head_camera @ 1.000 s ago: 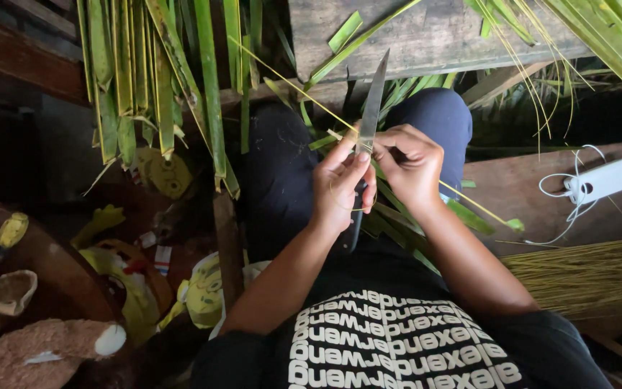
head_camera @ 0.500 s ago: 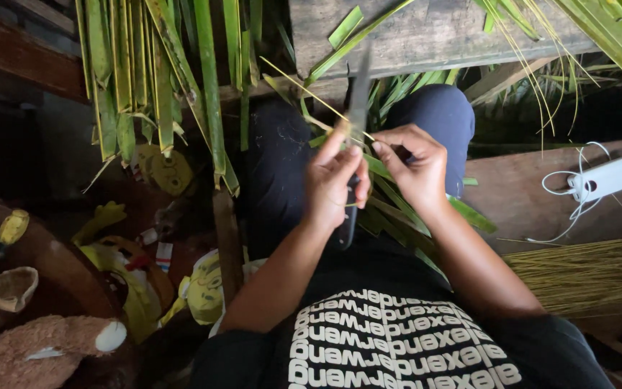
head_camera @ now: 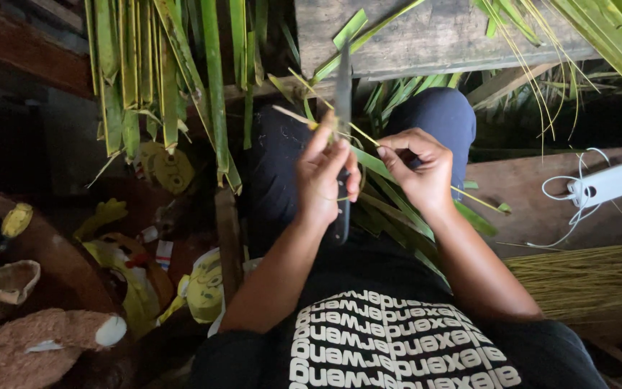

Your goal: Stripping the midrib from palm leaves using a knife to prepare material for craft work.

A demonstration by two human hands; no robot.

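My left hand [head_camera: 325,176] grips a long knife [head_camera: 343,86], blade pointing up and away, its dark handle below the fist. The thumb presses a thin yellow leaf midrib [head_camera: 304,119] against the blade. My right hand [head_camera: 415,169] pinches the same green palm leaf strip [head_camera: 368,162] just right of the blade. The strip's far end trails down to the right across my lap. Both hands work over my dark-trousered knees.
Green palm leaves [head_camera: 167,79] hang at the upper left and lie heaped in my lap. A wooden plank [head_camera: 433,36] runs across the top. A white power bank with cable [head_camera: 606,184] lies right, above a bundle of dried midribs [head_camera: 584,277]. Yellow soft toys [head_camera: 138,274] sit lower left.
My left hand and the knife have shifted left and slightly up. The blade tilted from leaning right to nearly vertical. The yellow midrib's free end now sticks out further left of the blade.
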